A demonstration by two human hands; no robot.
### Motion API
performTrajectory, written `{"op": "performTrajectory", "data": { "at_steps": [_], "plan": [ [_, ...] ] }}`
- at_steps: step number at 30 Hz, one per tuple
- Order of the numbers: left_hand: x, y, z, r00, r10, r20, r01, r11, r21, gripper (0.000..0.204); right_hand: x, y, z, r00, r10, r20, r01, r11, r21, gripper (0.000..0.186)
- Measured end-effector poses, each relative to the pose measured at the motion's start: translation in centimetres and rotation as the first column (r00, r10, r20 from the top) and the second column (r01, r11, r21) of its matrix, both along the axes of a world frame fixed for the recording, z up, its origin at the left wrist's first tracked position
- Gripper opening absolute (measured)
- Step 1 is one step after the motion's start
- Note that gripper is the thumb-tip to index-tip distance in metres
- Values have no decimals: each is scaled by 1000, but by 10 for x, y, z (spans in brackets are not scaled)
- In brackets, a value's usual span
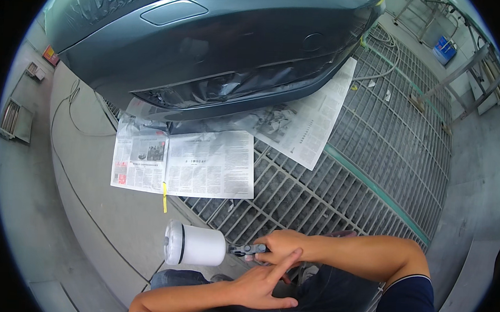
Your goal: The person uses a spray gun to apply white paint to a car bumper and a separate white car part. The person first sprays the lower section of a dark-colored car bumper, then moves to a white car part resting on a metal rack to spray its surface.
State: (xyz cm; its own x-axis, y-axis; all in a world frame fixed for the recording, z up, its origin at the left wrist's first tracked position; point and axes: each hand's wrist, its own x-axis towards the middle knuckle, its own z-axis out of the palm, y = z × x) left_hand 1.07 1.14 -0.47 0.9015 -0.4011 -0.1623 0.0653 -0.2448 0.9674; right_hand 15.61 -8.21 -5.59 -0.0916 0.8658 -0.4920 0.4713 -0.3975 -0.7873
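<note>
My right hand point(276, 246) grips a grey spray gun point(245, 249) with a white cylindrical cup point(200, 245), tipped on its side toward the left. My left hand point(263, 284) is open below it, index finger extended up across the right hand near the wrist; I cannot tell if they touch. Above stands a dark grey-blue car bumper point(221, 53) with dark plastic film point(214, 86) in its lower recess and clear sheeting point(100, 1) over the upper left. Newspaper sheets point(204, 165) lie beneath it, one with a strip of yellow tape point(165, 202) hanging from its edge.
A metal floor grate point(386, 140) spans the middle and right, beside bare concrete point(85, 170) at the left. Hoses point(71, 118) run across the floor. A metal stand point(457, 82) and a blue bucket point(445, 50) are at the upper right; metal boxes point(15, 118) sit along the left.
</note>
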Motion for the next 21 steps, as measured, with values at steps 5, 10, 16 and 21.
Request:
{"op": "performTrajectory", "data": {
  "at_steps": [5,10,16,21],
  "plan": [
    [0,1,1,999,20,40,-20,1000,-3,112,0,2,1,1000,9,-10,-9,1000,-11,41],
    [0,0,1,999,14,33,-14,1000,-12,113,3,5,10,999,35,-21,-36,997,-75,49],
    [0,0,0,999,14,38,-14,1000,-10,113,3,5,9,999,33,1,-33,997,-63,52],
    [0,0,1,997,21,68,-21,1000,-1,112,1,1,2,1000,19,18,-19,1000,-1,55]
  ]
}}
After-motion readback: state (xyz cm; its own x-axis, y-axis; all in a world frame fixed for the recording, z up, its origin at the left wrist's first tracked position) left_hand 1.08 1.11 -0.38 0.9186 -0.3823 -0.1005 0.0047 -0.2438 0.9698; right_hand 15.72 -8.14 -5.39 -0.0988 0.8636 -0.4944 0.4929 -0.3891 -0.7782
